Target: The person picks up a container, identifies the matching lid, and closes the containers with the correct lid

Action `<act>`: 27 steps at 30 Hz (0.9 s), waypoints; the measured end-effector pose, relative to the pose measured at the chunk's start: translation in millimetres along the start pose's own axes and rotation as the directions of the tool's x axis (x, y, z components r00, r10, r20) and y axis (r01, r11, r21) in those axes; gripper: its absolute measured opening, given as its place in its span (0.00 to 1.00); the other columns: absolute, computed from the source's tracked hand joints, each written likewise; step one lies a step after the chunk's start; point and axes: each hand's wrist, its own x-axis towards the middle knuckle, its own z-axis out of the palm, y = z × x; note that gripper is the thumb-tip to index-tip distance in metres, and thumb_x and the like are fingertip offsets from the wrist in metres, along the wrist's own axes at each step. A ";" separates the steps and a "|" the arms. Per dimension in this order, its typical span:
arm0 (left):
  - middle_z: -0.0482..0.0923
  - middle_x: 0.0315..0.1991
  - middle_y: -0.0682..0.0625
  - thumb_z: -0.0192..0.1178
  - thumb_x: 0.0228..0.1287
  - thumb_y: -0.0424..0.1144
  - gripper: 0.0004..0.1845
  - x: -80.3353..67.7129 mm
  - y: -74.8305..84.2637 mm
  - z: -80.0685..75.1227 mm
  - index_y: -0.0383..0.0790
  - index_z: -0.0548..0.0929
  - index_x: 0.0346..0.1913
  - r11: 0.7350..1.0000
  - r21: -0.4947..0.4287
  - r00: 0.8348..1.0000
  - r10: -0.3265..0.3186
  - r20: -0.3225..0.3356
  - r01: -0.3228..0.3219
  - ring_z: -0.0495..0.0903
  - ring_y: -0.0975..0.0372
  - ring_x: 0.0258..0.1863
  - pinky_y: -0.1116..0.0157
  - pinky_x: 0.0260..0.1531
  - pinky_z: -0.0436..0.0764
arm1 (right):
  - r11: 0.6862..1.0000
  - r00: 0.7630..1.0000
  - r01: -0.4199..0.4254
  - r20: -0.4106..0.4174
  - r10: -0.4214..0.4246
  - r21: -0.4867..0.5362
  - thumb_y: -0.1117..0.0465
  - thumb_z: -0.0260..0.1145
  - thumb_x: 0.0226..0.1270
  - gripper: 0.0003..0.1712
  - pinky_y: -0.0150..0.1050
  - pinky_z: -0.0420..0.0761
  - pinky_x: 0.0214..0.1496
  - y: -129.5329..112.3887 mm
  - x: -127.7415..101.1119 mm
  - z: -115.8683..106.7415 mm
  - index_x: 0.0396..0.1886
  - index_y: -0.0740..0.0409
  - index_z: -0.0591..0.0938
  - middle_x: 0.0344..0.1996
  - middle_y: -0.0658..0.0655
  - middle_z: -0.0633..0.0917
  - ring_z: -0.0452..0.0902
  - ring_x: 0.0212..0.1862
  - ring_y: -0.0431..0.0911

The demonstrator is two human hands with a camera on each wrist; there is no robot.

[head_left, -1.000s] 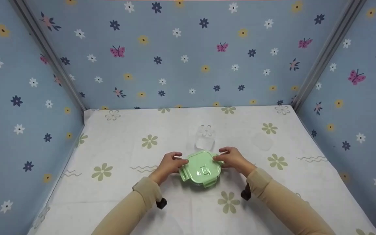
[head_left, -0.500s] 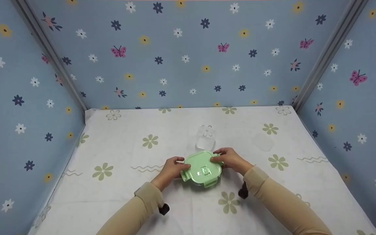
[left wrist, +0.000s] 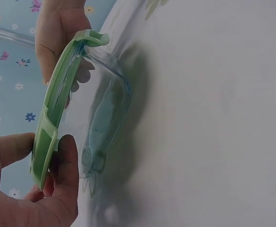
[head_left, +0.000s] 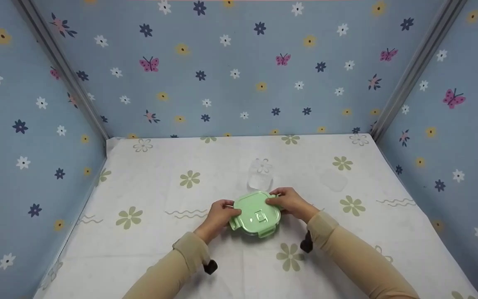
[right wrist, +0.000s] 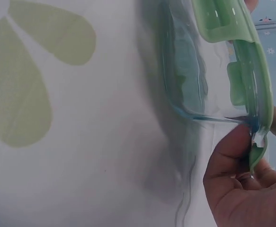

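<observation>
A clear glass food container [left wrist: 107, 113] with a light green snap lid [head_left: 257, 212] sits near the middle of the table, its flaps jutting out at the sides. My left hand [head_left: 219, 218] pinches the lid's left edge, thumb on top and fingers beneath the side flap [left wrist: 44, 146]. At the right far corner my right hand [head_left: 293, 202] does likewise, its thumb on the lid and other fingers under the rim by a small flap [right wrist: 257, 157]. Part of the fingers is hidden behind the lid in both wrist views.
Just behind the container stands a clear, see-through vessel [head_left: 259, 182]. A faint, flat transparent piece [head_left: 333, 181] lies farther right on the white flowered tablecloth [head_left: 160, 245]. Blue patterned walls [head_left: 239, 95] enclose the back and both sides.
My right hand has shifted slightly left, its thumb farther onto the lid. The left hand has moved a little right and its fingers have drawn in at the flap. The container has stayed put.
</observation>
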 end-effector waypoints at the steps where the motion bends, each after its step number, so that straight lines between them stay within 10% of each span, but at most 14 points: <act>1: 0.81 0.48 0.43 0.70 0.66 0.35 0.26 0.1 0.3 0.4 0.27 0.79 0.64 1.000 -0.001 1.000 -0.004 -0.002 0.004 0.82 0.60 0.40 0.67 0.37 0.85 | 1.000 1.000 0.001 0.001 -0.001 0.001 0.60 0.76 0.71 0.18 0.33 0.85 0.33 -0.3 0.0 0.0 0.55 0.62 0.85 0.38 0.52 0.86 0.83 0.35 0.40; 27: 0.83 0.54 0.40 0.68 0.66 0.35 0.25 16.1 31.1 -0.6 0.29 0.82 0.64 0.996 0.081 1.000 -0.025 0.014 0.024 0.82 0.58 0.48 0.66 0.42 0.84 | 0.993 0.996 0.028 -0.089 -0.018 0.118 0.61 0.75 0.72 0.15 0.36 0.88 0.32 -4.5 -18.7 -2.9 0.51 0.62 0.80 0.39 0.54 0.85 0.84 0.34 0.42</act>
